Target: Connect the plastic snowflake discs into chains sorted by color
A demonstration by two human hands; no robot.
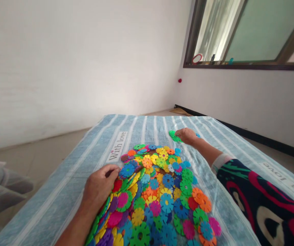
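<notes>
A large heap of colourful plastic interlocking snowflake discs [138,217], notched round their rims, spreads over the near middle of the striped cloth. My left hand [102,184] rests against the heap's left edge, fingers curled together beside a blue disc [127,169]; whatever its fingertips hold is hidden. Beyond the heap, on the right, my right hand [187,136] has its fingers pinched at a small group of green snowflake discs [173,135] lying on the cloth. A bit of blue [197,135] shows just behind that hand.
A blue-and-white striped cloth [85,153] with printed words covers the table. White walls [85,61] stand ahead and to the right. A dark-framed window [254,34] has small items on its sill. Translucent grey material [5,188] lies at the left, below table height.
</notes>
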